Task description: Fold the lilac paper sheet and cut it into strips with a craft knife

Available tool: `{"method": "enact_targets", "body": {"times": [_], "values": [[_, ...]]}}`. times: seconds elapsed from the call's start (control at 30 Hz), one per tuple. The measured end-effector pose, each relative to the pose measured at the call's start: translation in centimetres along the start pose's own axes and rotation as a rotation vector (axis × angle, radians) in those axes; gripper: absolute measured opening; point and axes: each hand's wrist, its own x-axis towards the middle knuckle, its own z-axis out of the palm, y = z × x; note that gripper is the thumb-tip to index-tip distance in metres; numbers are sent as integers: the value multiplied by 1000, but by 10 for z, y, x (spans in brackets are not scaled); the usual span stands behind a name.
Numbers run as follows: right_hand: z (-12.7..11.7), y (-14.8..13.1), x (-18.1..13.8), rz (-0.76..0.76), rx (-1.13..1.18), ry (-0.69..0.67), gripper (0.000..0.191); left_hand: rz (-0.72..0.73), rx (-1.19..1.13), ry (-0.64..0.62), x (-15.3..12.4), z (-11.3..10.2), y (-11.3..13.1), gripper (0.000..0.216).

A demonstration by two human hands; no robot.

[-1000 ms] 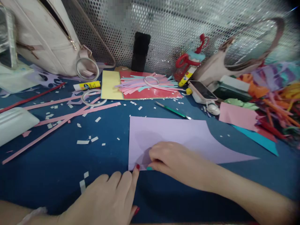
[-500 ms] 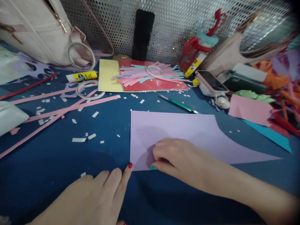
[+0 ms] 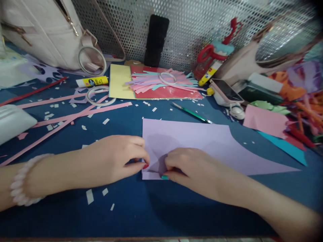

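A sheet of light purple paper (image 3: pixel 202 137) lies flat on the dark blue table, with a curved cut along its right side and a long point to the right. Its near left edge is turned up in a narrow fold. My left hand (image 3: pixel 123 156), closed with thumb and fingertips together, grips the left edge just above that fold. On the sheet's near part rests my right hand (image 3: pixel 186 164), fingers curled, thumb pressing at the fold's edge. Behind the paper lies a green craft knife (image 3: pixel 195 115).
Pink paper strips (image 3: pixel 60 119), a tape roll (image 3: pixel 94 95) and a glue stick (image 3: pixel 93 81) lie at the left. Thin strips sit on red-and-yellow paper packs (image 3: pixel 118 84). A phone (image 3: pixel 156 40) leans on the mesh. Paper scraps (image 3: pixel 264 121) are heaped right.
My left hand has moved up from the paper's near left corner and taken its left edge. The near edge, flat before, is now folded up. My right hand stays nearly in place.
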Motion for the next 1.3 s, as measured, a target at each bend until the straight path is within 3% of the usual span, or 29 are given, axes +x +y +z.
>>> {"method": "enact_targets", "body": {"times": [0.23,0.47,0.63,1.3], "values": [[3,-7,1,76,51,36,13,-6,-60,16,5,16,-4,7],[5,-25,16,122,93,57,14,2,-76,11,8,14,-7,8],[-2,-26,22,133,70,0,18,42,-134,-29,5,12,-14,12],[-2,-29,22,102,41,28,20,-10,-119,-38,0,10,-6,15]]}}
